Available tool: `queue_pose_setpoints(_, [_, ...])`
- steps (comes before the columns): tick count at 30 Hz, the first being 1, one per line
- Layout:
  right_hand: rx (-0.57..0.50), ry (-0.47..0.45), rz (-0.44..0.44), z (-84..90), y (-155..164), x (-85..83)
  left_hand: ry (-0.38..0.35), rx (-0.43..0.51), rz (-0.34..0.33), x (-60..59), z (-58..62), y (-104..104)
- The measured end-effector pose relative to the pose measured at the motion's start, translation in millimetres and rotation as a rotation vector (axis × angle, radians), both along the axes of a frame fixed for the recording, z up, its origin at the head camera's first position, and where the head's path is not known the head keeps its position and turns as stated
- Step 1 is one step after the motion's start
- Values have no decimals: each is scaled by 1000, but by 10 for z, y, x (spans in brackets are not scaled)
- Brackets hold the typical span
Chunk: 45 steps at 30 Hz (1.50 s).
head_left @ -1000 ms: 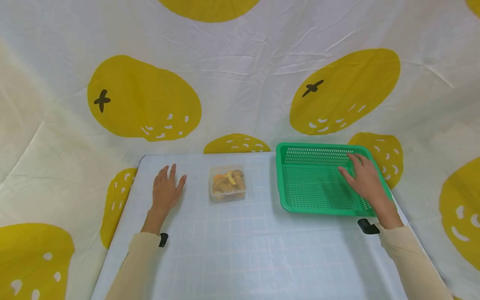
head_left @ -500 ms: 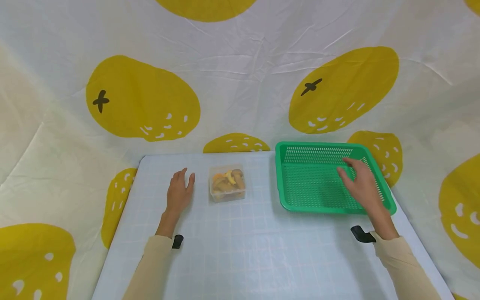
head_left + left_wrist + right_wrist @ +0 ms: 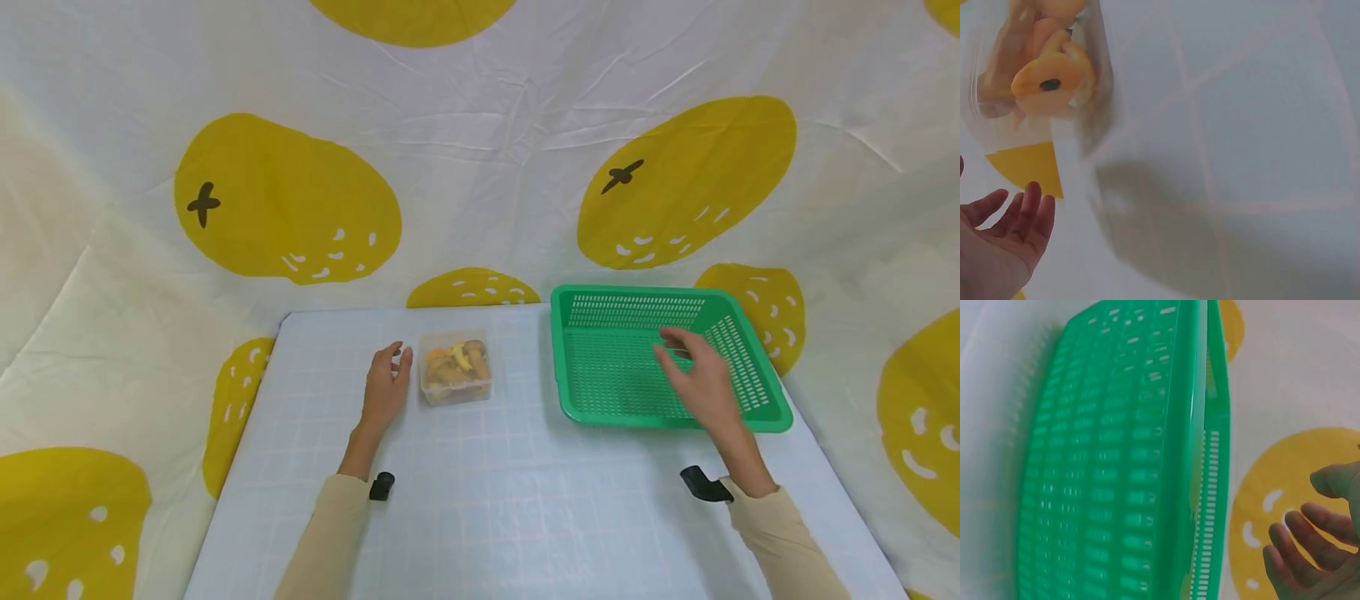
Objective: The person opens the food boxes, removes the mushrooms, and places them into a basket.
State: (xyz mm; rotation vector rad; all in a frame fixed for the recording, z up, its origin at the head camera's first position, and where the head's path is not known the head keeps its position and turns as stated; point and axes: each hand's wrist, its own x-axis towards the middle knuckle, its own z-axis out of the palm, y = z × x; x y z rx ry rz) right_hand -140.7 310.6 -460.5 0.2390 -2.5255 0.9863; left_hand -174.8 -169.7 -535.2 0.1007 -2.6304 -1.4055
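Observation:
A clear plastic container stands left of the table's middle, filled with brown and yellow-orange pieces that look like toy food or figures. Just to its left is my left hand, fingers slightly bent, apart from the container and holding nothing. On the right lies a green perforated basket with nothing inside. My right hand hovers over the basket's right part, thumb and fingers spread apart and loosely bent. In the right wrist view that hand appears beside the basket's rim, gripping nothing.
The table has a pale checked cover. Behind it and at both sides hangs a white cloth with large yellow fruit prints. Black straps sit at both wrists.
My left hand has moved right, up close to the container. My right hand has shifted left and slightly toward me over the basket. The container and basket stay put.

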Motion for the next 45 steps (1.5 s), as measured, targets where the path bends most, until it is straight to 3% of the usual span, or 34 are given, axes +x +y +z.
queue_pose_setpoints(6, [-70, -8, 30, -63, -112, 32, -30, 113, 11, -13, -13, 94])
queue_pose_setpoints(16, [-145, -24, 84, -165, -335, 67, -56, 223, 65, -38, -27, 227])
queue_pose_setpoints(22, [-200, -61, 116, -189, -489, 104, -57, 390, 48, -18, -18, 238])
queue_pose_setpoints(26, [-229, -97, 131, -175, -622, 126, -83, 469, 53, -3, 10, 255])
queue_pose_setpoints(32, [-286, -133, 146, -88, -890, 201, -129, 513, 85, 27, 6, 302])
queue_pose_setpoints(38, [-379, -136, 192, 113, -1191, 323, -108, 555, 93, 57, -25, 354])
queue_pose_setpoints(45, [-499, -131, 259, 107, -1437, 369, -110, 587, 110, 77, -20, 371])
